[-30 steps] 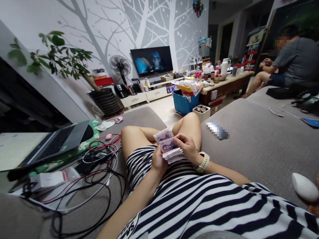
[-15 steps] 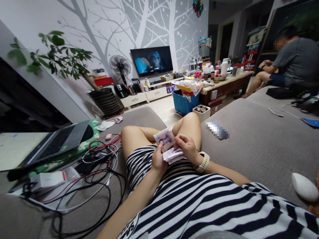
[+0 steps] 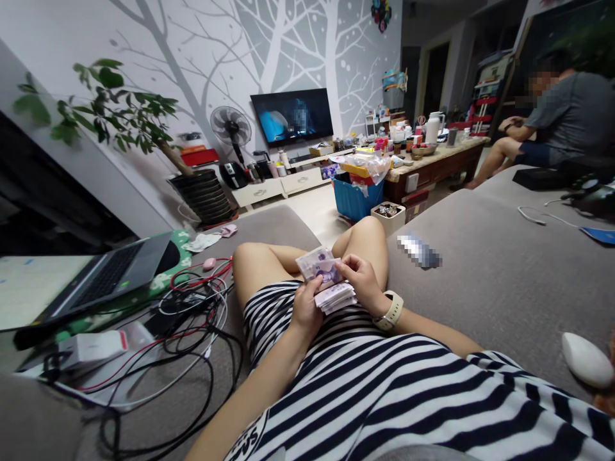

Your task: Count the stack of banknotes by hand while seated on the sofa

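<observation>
My left hand (image 3: 307, 305) is closed around a folded stack of purple banknotes (image 3: 335, 297), its thumb lying over the upper part. One purple banknote (image 3: 327, 273) with a 5 on it leans out from the upper half of the stack. The thumb and fingers of my right hand (image 3: 359, 275) pinch the right edge of that note. Lower down, the other half of the stack fans out in several layers. Both hands are above my lap, between my bent knees, and a pale watch (image 3: 391, 312) circles my right wrist.
Left of my legs lie tangled cables (image 3: 211, 320), a laptop (image 3: 106, 275) and a white box (image 3: 93, 352). A blurred-out object (image 3: 419, 251) rests on the grey sofa (image 3: 480, 269) to the right. Beyond stand a blue bin (image 3: 356, 197) and a cluttered table (image 3: 442, 165). Another person (image 3: 567, 121) sits at far right.
My right fingers have moved slightly up, drawing one banknote upright across the upper half of the stack. My left thumb has shifted a little to the right. The surroundings look the same.
</observation>
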Demonstrator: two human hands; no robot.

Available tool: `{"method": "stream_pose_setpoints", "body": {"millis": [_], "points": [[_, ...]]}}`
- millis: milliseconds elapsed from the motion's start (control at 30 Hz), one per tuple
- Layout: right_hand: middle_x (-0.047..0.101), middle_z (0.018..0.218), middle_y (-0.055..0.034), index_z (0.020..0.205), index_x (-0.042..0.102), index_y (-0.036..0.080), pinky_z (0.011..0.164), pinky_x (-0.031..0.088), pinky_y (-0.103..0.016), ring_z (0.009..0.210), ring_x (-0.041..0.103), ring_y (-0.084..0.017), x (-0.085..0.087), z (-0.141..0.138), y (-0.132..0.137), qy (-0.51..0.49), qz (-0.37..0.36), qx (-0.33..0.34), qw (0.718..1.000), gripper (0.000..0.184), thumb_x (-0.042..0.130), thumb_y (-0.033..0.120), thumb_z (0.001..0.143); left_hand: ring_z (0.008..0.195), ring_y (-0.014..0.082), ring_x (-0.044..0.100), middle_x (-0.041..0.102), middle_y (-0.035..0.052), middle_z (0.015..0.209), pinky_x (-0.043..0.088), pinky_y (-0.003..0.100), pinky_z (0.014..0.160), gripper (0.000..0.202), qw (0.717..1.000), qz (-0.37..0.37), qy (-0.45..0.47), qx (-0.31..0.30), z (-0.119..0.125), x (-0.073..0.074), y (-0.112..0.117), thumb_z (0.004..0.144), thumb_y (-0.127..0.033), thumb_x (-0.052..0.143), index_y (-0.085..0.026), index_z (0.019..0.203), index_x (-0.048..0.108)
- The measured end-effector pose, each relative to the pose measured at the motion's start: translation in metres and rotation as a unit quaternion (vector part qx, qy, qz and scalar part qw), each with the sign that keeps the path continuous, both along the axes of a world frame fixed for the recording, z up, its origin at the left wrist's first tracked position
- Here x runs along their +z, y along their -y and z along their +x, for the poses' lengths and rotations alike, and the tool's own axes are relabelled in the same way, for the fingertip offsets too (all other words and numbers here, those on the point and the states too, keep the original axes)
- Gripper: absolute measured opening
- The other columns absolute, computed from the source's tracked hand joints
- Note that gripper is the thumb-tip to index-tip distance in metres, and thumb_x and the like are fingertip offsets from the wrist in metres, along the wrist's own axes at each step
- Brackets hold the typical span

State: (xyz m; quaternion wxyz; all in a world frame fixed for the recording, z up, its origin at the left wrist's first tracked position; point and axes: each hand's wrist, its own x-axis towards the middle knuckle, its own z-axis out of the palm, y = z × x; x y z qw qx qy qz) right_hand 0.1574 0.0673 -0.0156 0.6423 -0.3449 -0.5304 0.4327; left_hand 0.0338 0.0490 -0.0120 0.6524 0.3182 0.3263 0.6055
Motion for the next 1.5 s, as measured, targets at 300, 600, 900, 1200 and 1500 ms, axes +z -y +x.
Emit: {"method": "stream_pose_setpoints", "body": {"millis": [300, 600, 900, 1200, 1500], "points": [[0.051, 0.060, 0.0024, 0.066, 0.054, 0.018, 0.055, 0.037, -0.025, 0.057, 0.044, -0.012, 0.002, 0.001, 0.001, 0.011, 0.010, -0.016, 1.000, 0.031, 0.063, 0.046, 0.077, 0.091, 0.0276, 0.068, 0.073, 0.0119, 0.086, 0.052, 0.039, 0.085, 0.027, 0.999, -0.004, 0.043, -0.008, 0.001, -0.001, -0.005, 0.077, -0.030, 0.062, -0.008, 0.091, 0.068], [0.050, 0.062, 0.0030, 0.070, 0.055, 0.019, 0.055, 0.036, -0.024, 0.057, 0.044, -0.012, 0.005, 0.000, 0.006, -0.002, 0.023, 0.009, 1.000, 0.030, 0.065, 0.046, 0.075, 0.094, 0.0274, 0.067, 0.073, 0.0109, 0.091, 0.052, 0.040, 0.085, 0.028, 0.998, -0.018, 0.067, -0.006, -0.001, -0.002, -0.010, 0.083, -0.031, 0.054, -0.010, 0.094, 0.068], [0.056, 0.067, 0.0017, 0.077, 0.059, 0.018, 0.057, 0.040, -0.024, 0.060, 0.049, -0.012, 0.006, -0.001, 0.008, -0.024, 0.028, 0.043, 0.998, 0.025, 0.067, 0.042, 0.074, 0.090, 0.0258, 0.067, 0.073, 0.0078, 0.084, 0.052, 0.037, 0.082, 0.023, 0.998, 0.010, 0.059, 0.000, 0.000, -0.004, -0.009, 0.075, -0.030, 0.059, -0.011, 0.086, 0.067], [0.057, 0.070, 0.0011, 0.080, 0.062, 0.018, 0.059, 0.040, -0.024, 0.063, 0.050, -0.012, 0.002, 0.001, 0.008, -0.011, 0.050, 0.035, 0.998, 0.018, 0.065, 0.035, 0.077, 0.087, 0.0250, 0.068, 0.072, 0.0074, 0.082, 0.052, 0.036, 0.079, 0.022, 0.998, -0.003, 0.062, 0.004, 0.001, -0.004, -0.009, 0.075, -0.029, 0.058, -0.011, 0.085, 0.066], [0.053, 0.065, 0.0019, 0.076, 0.060, 0.017, 0.057, 0.038, -0.024, 0.060, 0.047, -0.011, 0.003, 0.000, 0.010, -0.021, 0.054, 0.044, 0.997, 0.022, 0.065, 0.038, 0.079, 0.084, 0.0254, 0.067, 0.072, 0.0086, 0.079, 0.052, 0.036, 0.076, 0.026, 0.999, 0.013, 0.040, 0.008, -0.001, -0.007, -0.009, 0.072, -0.034, 0.061, -0.010, 0.082, 0.067]]}}
